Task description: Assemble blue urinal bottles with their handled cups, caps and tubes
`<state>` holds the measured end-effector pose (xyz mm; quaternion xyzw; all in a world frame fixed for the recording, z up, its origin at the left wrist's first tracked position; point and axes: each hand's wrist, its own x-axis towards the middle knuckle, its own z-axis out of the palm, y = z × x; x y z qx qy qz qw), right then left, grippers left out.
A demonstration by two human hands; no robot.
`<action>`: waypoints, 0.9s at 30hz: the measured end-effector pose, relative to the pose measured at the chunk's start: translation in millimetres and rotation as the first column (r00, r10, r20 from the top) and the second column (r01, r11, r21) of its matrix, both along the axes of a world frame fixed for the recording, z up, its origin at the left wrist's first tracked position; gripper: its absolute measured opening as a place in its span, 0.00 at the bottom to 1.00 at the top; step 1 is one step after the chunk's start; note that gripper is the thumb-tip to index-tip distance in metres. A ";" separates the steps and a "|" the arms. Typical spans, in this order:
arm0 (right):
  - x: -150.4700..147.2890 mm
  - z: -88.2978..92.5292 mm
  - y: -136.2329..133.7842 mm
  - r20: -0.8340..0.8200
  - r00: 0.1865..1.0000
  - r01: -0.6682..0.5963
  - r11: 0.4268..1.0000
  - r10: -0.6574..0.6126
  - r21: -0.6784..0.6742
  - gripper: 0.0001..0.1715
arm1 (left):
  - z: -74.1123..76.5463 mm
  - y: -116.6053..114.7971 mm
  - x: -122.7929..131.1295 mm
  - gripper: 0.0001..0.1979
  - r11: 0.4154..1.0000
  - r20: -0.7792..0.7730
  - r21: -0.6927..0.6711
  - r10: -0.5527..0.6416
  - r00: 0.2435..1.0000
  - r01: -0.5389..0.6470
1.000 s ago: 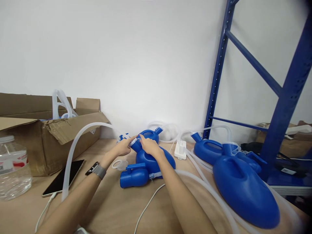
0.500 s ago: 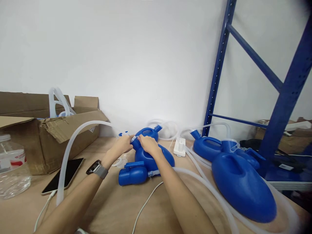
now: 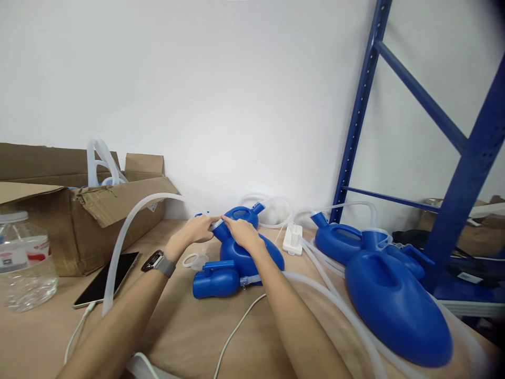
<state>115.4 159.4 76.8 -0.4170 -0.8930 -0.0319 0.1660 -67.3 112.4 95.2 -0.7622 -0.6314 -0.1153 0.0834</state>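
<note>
A blue plastic urinal bottle [image 3: 268, 251] lies in the middle of the table, its mouth tilted up toward the left. My left hand [image 3: 199, 230] is closed at that mouth, fingers reaching across the rim, where a whitish ring [image 3: 217, 225] shows. My right hand [image 3: 242, 232] is wrapped over the neck, and its fingertips meet those of the left at the rim. My thumbs are mostly hidden. In front lies a smaller blue container with a handle [image 3: 216, 282], joined to a clear hose [image 3: 311, 281]. A translucent ring-shaped cap [image 3: 191, 260] rests below my left hand.
More blue bottles [image 3: 396, 310] with hoses lie at right, beside a blue metal rack [image 3: 357, 121]. Another bottle [image 3: 241, 215] lies behind. A white power strip [image 3: 292, 239], cables, a phone [image 3: 106, 279], a clear plastic bottle [image 3: 26, 284] and an open cardboard box [image 3: 114, 237] surround the work.
My left fingers have shifted over the top of the bottle's rim and closer to my right fingertips. The view has turned slightly left, and more of the translucent cap shows.
</note>
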 end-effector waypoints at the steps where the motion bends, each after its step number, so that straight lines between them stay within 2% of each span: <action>1: 0.5 -0.1 0.3 0.001 1.000 -0.004 1.000 0.004 0.002 0.28 | 0.7 -0.1 -1.3 0.34 1.000 -0.001 -0.005 -0.009 1.000 0.009; 6: 2.1 0.1 1.6 0.001 1.000 -0.025 1.000 0.025 -0.001 0.28 | 2.0 -0.1 -14.5 0.36 0.998 0.029 -0.021 -0.067 0.997 0.067; 8: 1.9 -0.1 2.9 0.005 0.999 -0.034 0.999 0.034 -0.008 0.28 | 0.9 1.4 -20.9 0.37 0.993 0.091 -0.028 -0.112 0.990 0.115; 10: 1.5 -0.7 4.9 0.006 0.999 -0.032 0.999 0.032 -0.022 0.29 | -0.5 3.7 -27.1 0.38 0.992 0.181 -0.042 -0.107 0.978 0.116; 14: 0.8 -2.0 8.6 -0.006 1.000 -0.007 0.999 0.007 -0.044 0.32 | -0.2 6.5 -43.1 0.41 0.996 0.309 -0.071 0.081 0.948 -0.062; 18: 1.1 -1.9 9.7 -0.012 1.000 -0.003 0.998 0.002 -0.057 0.30 | 5.0 1.3 -62.1 0.30 0.977 0.296 -0.026 0.209 0.932 -0.211; 20: 1.2 -1.9 10.1 -0.013 1.000 -0.004 0.998 0.003 -0.064 0.29 | 8.9 -3.5 -65.2 0.22 0.969 0.283 0.002 0.236 0.930 -0.247; 21: 1.2 -2.0 10.4 -0.013 1.000 -0.003 0.998 0.002 -0.068 0.29 | 11.1 -6.0 -63.6 0.19 0.973 0.277 0.006 0.219 0.935 -0.230; 23: 1.0 -2.4 11.4 -0.015 1.000 0.006 0.997 -0.007 -0.078 0.30 | 15.6 -10.4 -54.1 0.13 0.992 0.274 -0.013 0.123 0.954 -0.124; 25: 0.9 -2.6 12.2 -0.017 1.000 0.017 0.996 -0.018 -0.086 0.32 | 19.4 -13.1 -39.0 0.13 0.999 0.281 -0.049 -0.004 0.960 0.018; 27: 1.1 -2.4 12.5 -0.017 1.000 0.023 0.995 -0.025 -0.093 0.35 | 21.8 -13.2 -24.6 0.14 0.993 0.288 -0.056 -0.087 0.954 0.108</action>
